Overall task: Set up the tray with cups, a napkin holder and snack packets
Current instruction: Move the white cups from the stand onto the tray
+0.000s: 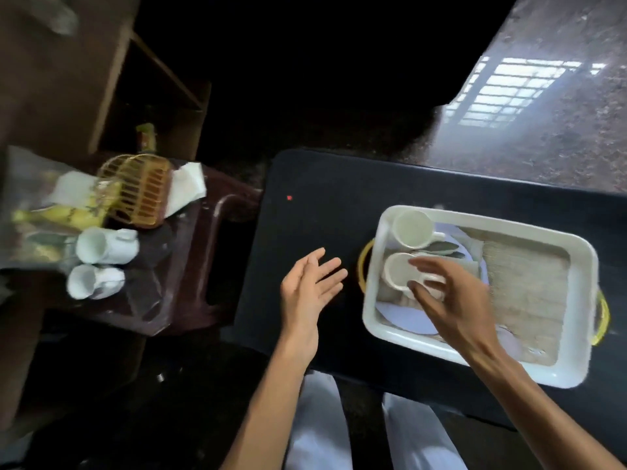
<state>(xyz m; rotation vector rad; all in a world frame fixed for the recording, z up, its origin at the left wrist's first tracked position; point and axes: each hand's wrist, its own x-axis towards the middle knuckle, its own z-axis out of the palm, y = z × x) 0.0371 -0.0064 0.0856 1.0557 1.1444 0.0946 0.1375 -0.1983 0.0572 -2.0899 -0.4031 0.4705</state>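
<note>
Bare forearms reach out over white-trousered knees (315, 422), and the left hand (310, 290) hangs over the black table (305, 184) with its fingers straight, lightly spread and holding nothing. Just beyond, the right hand (454, 300) hovers inside the white tray (492, 225), fingers (429, 264) spread and loosely curved above the near cup (398, 271); motion blur hides whether they touch it. That cup lies on its side at the tray's left end, beside a second cup (412, 228), also on its side, both on a woven mat (529, 283). The job looks under halfway done: two cups are in the tray, nothing else. Farther left, on a brown side table (190, 266) well apart from the tray, two more white cups (105, 245) lie tipped over, with yellow snack packets (64, 212) in clear plastic and a gold wire napkin holder (139, 188) with white napkins (188, 184) behind them, all yet to be carried across.
</note>
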